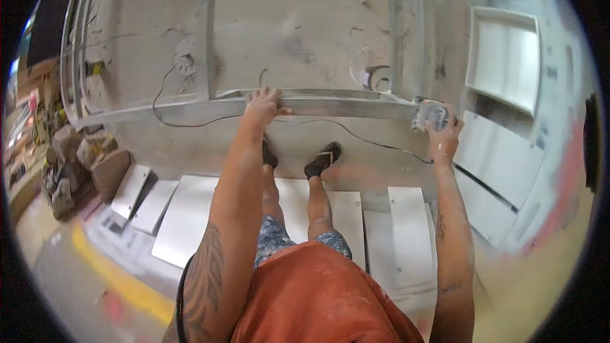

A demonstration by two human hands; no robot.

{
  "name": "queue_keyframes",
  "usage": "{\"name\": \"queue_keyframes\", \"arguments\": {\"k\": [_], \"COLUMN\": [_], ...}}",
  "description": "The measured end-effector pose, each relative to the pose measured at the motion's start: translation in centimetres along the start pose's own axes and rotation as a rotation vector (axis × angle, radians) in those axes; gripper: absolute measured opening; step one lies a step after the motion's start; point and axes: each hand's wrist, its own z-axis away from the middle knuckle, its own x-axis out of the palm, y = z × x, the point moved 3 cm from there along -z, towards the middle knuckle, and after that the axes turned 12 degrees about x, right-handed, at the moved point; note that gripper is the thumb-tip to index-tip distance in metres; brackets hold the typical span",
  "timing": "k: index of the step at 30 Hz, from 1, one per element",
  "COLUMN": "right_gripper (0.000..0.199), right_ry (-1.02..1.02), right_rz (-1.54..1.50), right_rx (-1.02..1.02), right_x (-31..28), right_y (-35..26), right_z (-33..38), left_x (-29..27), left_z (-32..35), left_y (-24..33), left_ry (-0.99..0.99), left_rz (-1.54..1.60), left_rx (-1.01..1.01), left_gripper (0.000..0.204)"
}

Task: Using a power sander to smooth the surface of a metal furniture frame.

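My left hand (262,105) lies on the front rail of a grey metal frame (343,108), fingers spread over its top edge. At the right end of that rail, my right hand (445,136) is closed around a palm sander (432,114), a squat dusty grey tool with a squarish base. The sander is against the frame's corner; its underside is hidden. A thin dark cord (365,141) loops along the rail and ends near my right wrist.
White panels (190,216) lie around my feet, with more panels (499,159) and a white open box (505,57) at the right. Dusty rubble-like items (67,165) are piled at the left. A roll-like round object (375,78) sits inside the frame.
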Motion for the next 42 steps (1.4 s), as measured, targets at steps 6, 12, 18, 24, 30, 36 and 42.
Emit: {"name": "queue_keyframes", "arguments": {"k": [6, 12, 18, 24, 30, 36, 42], "right_gripper": [0.078, 0.075, 0.078, 0.085, 0.084, 0.08, 0.077], "right_ry": [0.109, 0.09, -0.008, 0.052, 0.116, 0.079, 0.047], "right_rz": [0.012, 0.029, 0.04, -0.012, -0.052, 0.001, -0.004], "right_rx": [-0.005, -0.048, -0.045, 0.047, 0.043, -0.002, 0.104], "right_x": [0.6, 1.2, 0.7, 1.2, 0.5, 2.4, 0.6], "right_y": [-3.0, -5.0, -2.0, 0.3, -1.2, -6.5, -4.1], "right_z": [-5.6, -3.1, 2.3, -1.9, -5.1, 0.3, 1.7], "left_x": [0.6, 2.2, 0.7, 1.3, 0.8, 0.2, 0.4], "left_z": [0.3, 0.6, 1.8, 1.7, 1.4, 1.7, 0.2], "left_y": [-1.2, -1.7, -1.4, -2.0, -0.8, -2.1, -1.8], "left_ry": [0.007, 0.277, 0.318, 0.233, 0.232, 0.16, 0.099], "left_rz": [0.122, 0.039, 0.13, 0.168, 0.207, 0.157, 0.2], "left_rx": [0.023, 0.168, 0.204, 0.244, 0.269, 0.184, 0.179], "left_gripper": [0.088, 0.083, 0.072, 0.078, 0.072, 0.072, 0.074]}}
